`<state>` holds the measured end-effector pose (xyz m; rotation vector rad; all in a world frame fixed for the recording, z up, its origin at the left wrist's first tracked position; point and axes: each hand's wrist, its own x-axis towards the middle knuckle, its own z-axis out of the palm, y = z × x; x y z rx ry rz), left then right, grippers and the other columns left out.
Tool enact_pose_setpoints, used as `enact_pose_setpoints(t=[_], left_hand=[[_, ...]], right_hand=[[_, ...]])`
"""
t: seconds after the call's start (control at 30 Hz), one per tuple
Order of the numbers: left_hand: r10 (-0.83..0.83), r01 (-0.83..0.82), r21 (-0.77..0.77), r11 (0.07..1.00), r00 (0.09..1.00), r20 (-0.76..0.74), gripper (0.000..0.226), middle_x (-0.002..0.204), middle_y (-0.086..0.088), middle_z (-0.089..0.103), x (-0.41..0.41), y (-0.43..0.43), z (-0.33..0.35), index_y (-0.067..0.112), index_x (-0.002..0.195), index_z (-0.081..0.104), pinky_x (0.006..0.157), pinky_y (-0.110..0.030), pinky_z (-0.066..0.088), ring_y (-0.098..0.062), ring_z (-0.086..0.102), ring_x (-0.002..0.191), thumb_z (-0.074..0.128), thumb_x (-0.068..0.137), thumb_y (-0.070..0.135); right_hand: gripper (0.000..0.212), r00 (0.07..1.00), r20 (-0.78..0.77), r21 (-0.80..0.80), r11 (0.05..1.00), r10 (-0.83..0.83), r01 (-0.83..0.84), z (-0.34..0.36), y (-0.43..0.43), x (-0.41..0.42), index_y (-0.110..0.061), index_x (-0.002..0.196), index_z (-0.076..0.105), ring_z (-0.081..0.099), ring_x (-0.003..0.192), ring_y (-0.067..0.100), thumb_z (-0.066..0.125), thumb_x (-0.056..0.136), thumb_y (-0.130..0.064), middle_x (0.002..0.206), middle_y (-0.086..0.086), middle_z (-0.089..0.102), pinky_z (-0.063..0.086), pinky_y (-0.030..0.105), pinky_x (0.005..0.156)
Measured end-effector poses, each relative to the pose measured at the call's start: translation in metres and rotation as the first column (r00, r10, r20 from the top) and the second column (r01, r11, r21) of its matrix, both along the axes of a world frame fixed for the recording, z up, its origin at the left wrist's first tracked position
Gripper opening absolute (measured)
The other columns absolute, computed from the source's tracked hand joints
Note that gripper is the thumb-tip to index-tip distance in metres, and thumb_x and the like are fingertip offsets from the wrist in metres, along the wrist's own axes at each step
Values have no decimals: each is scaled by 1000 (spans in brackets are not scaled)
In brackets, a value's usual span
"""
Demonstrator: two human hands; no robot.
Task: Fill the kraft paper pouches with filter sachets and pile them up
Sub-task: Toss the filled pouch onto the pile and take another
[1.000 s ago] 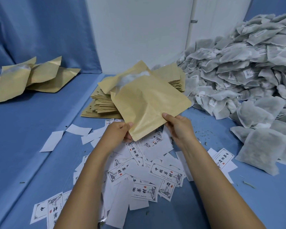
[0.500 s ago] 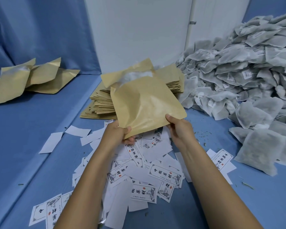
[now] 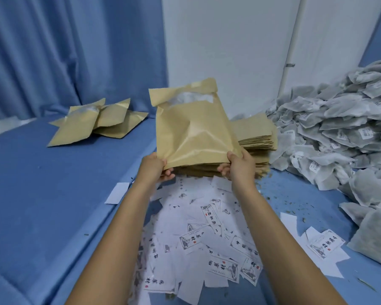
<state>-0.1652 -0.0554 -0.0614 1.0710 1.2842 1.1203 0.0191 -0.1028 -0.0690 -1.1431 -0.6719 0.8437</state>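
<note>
- Lowest in the frame, a scatter of printed labels (image 3: 209, 241) and blank white slips lay on the blue cloth (image 3: 42, 205), spread between the two forearms.
- Just above them, the left hand (image 3: 155, 167) was clenched on the lower left corner of a paper pouch (image 3: 194, 133), thumb on the front and fingers curled behind.
- The right hand (image 3: 240, 165) was pinching the lower right corner the same way, thumb on top and fingertips tucked under.
- The pouch stood upright at centre frame, off the cloth, crumpled across its face, with its mouth open at the top.
- White sachet material (image 3: 189, 99) showed inside that mouth.
- Right behind the pouch sat a stack of flat pouches (image 3: 259, 137); its front edge showed just under the held pouch.
- Green crumbs (image 3: 279, 194) dotted the cloth right of centre.
- Down the right edge, a big heap of grey sachets (image 3: 339, 133) ran from the lower corner to the wall.
- At upper left, well apart, a few bulging pouches (image 3: 97, 123) lay overlapping on the cloth.
- Farthest back hung a blue curtain (image 3: 64, 51) beside a white wall (image 3: 229, 40).
</note>
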Motion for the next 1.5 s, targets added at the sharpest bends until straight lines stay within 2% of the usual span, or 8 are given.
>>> enact_pose_setpoints(t=[0.37, 0.57, 0.73, 0.9, 1.07, 1.23, 1.33, 1.5], left_hand=[[57, -61, -161, 985, 998, -28, 23, 63, -8, 51, -173, -23, -41, 6, 87, 52, 42, -22, 51, -10, 49, 38, 35, 99, -3], [99, -92, -111, 990, 993, 59, 21, 68, -9, 57, -228, -10, -32, 3, 91, 56, 48, -19, 54, -9, 59, 47, 39, 99, -4], [88, -211, 118, 970, 763, 641, 32, 126, -15, 52, -235, 44, 31, 5, 130, 47, 101, -36, 46, -29, 60, 114, 45, 101, 17], [-42, 42, -1, 999, 996, 74, 59, 141, -16, 40, -174, 53, 23, 17, 146, 27, 98, -44, 43, -33, 53, 119, 55, 96, 30], [-207, 272, 51, 961, 829, -520, 33, 116, -15, 66, -92, 48, -3, 7, 114, 66, 90, -31, 47, -23, 62, 102, 48, 99, 30], [-66, 312, 309, 899, 791, -608, 25, 116, -4, 66, -36, 51, 3, 13, 112, 66, 82, -20, 40, -15, 58, 103, 49, 99, 25], [-61, 382, 349, 856, 744, -666, 23, 120, -1, 64, -16, 51, 1, 17, 113, 66, 87, -22, 42, -15, 58, 108, 52, 97, 25], [-96, 569, 358, 740, 617, -781, 26, 128, 0, 57, 18, 32, -6, 22, 120, 64, 98, -28, 42, -13, 53, 115, 54, 96, 22]], right_hand=[[36, 927, -183, -207, 909, 327, -361, -29, 29, -141, -2, 121, 52, 59, 50, 22, 31, 95, 11, 103, 20, 60, 49, 23, 43], [35, 931, -171, -189, 917, 322, -352, -25, 51, -197, 1, 116, 55, 56, 39, 14, 31, 94, 11, 68, 12, 63, 44, 20, 39], [58, 633, -430, 161, 745, 644, -648, 41, 102, -224, -2, 150, 21, 37, 139, 29, 48, 99, -5, 155, 17, 28, 29, 36, 116], [37, 633, 150, -288, 646, 760, -707, 2, 92, -222, 2, 131, 49, 64, 106, 29, 51, 95, 0, 130, 23, 58, 50, 34, 94], [26, 401, 714, -382, 799, 575, -465, -20, 81, -186, 6, 112, 63, 60, 89, 19, 52, 89, 2, 111, 23, 67, 42, 22, 66], [45, 77, 965, -257, 961, 250, 106, -6, 93, -78, -4, 132, 48, 49, 124, 32, 54, 90, -16, 136, 18, 51, 39, 36, 100], [63, -158, 909, -267, 832, 385, 486, -3, 86, 2, -3, 150, 19, 11, 148, 33, 42, 99, -31, 159, 20, 15, 7, 45, 120], [33, -468, 836, -60, 894, 288, 443, -14, 58, 63, -10, 126, 52, 48, 121, 25, 40, 95, -8, 125, 8, 57, 33, 34, 107]])
